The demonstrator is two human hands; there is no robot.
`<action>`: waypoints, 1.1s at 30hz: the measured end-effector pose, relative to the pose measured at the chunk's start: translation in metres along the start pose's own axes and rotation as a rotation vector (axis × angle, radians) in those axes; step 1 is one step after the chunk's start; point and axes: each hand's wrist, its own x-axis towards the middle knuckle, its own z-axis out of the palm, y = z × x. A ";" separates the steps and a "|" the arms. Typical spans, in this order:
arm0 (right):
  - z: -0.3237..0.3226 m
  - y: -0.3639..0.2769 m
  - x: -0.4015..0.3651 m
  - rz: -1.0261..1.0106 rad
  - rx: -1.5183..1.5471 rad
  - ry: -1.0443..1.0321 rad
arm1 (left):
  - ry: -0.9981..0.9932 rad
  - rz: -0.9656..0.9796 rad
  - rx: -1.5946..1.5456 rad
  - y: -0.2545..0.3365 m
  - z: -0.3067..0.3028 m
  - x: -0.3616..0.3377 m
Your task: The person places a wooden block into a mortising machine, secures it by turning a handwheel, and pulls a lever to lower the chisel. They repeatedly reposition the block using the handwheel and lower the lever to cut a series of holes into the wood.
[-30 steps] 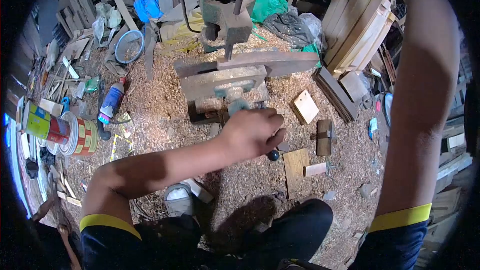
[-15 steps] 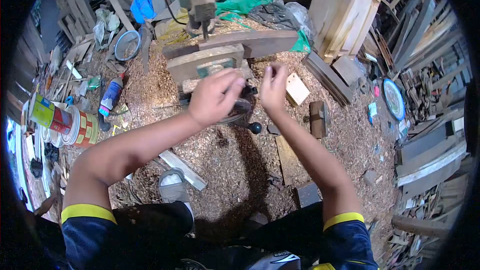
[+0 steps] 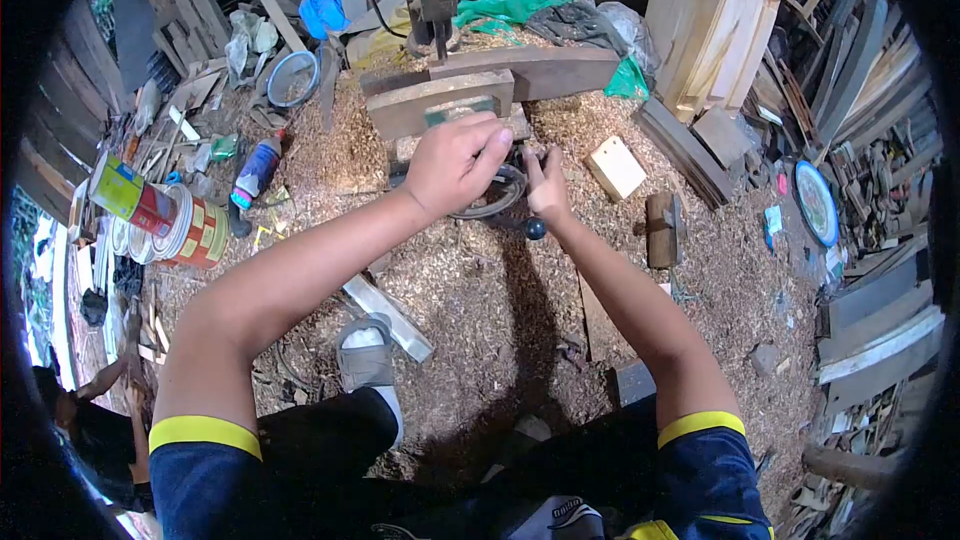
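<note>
Head camera looks down on a floor covered with sawdust [image 3: 470, 310]. The left hand [image 3: 455, 165] lies over the far rim of a dark handwheel [image 3: 497, 202], with its fingers bent around the rim and gripping it. The right hand [image 3: 548, 188] is just right of the wheel, its fingers drawn together and touching the wheel's side. I cannot tell what it holds, if anything. A black knob [image 3: 537, 229] sits at the near edge of the wheel, below the right hand.

At the far left, two printed cans [image 3: 195, 233] lie on their sides and their contents do not show. A plastic bottle [image 3: 257, 168] lies beside them, its cap closed. Farther away a round sieve [image 3: 292, 78] rests on the sawdust. A pale wooden block [image 3: 616, 167] and a mallet [image 3: 660, 230] lie to the right.
</note>
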 end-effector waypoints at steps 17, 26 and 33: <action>0.034 0.037 0.011 0.075 0.505 0.030 | -0.017 0.053 0.016 0.001 0.001 0.000; 0.037 0.035 0.001 0.008 0.289 0.102 | -0.022 0.033 -0.009 0.002 0.000 0.000; 0.051 0.026 0.006 0.423 1.089 -0.254 | 0.005 0.054 -0.019 0.003 0.002 0.001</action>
